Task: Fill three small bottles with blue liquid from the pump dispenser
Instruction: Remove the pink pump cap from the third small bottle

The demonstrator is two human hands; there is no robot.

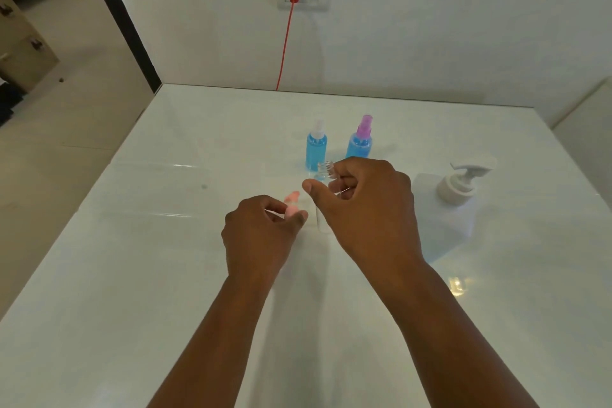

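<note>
Right hand (pixel 371 205) is gripping an empty clear bottle (pixel 323 175), cap off, just above the white desk (pixel 132 275). Left hand (pixel 261 235) pinches the pink spray cap (pixel 292 205) right beside it. Two bottles already hold blue liquid: white-capped one (pixel 317 146) and purple-capped one (pixel 360 139), just behind the hands. White pump dispenser (pixel 453 205) sits off to the right.
</note>
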